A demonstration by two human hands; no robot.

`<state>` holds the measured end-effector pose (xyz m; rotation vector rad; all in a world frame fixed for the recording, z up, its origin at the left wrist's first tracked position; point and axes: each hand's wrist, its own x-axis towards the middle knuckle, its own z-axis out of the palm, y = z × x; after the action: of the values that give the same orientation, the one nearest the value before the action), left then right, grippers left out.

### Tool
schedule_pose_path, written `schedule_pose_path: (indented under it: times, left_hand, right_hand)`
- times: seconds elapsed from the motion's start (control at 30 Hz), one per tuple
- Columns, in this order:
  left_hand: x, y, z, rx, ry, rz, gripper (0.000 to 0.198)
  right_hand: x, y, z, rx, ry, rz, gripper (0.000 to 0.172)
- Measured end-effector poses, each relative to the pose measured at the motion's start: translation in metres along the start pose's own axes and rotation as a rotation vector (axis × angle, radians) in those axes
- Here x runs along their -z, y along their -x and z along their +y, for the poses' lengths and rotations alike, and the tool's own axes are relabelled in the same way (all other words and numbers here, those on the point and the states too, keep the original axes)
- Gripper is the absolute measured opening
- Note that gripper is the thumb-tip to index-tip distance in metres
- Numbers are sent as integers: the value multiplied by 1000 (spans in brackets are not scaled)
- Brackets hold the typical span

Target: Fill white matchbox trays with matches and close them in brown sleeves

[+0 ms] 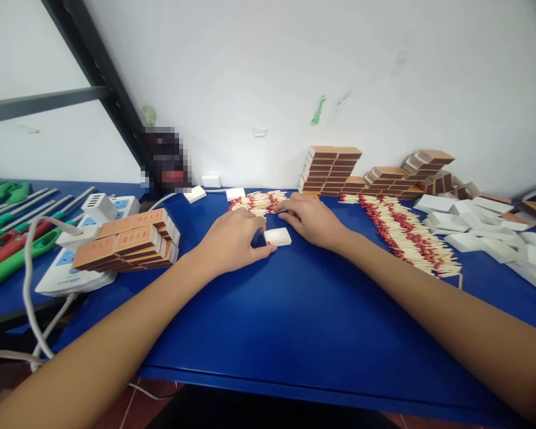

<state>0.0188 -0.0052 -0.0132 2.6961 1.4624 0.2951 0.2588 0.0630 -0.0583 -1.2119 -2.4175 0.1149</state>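
A small white matchbox tray (279,237) with matches lying in it sits on the blue table. My left hand (234,238) is at its left end, thumb along the near side and fingers curled at the far side, holding it. Just behind the tray is a loose heap of red-tipped matches (254,202). My right hand (312,219) reaches to the heap's right end with fingers bent together, pinching at matches; the fingertips are partly hidden.
Stacked matchboxes (333,167) stand against the wall. Right of them lie a long row of matches (402,229) and a pile of white trays (486,223). More matchboxes (129,238) rest by a power strip (71,277) at left, near green-handled tools (22,262).
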Motion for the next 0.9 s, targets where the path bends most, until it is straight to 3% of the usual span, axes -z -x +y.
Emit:
schedule_pose_path:
  times: [0.4,0.9]
  left_hand:
    - [0,1,-1,5,14,-1,34]
    - [0,1,0,-4,22,1,31]
  right_hand:
    - [-1,-1,0,-2,-38,22,21]
    - [-3,0,3,32,-39,32,28]
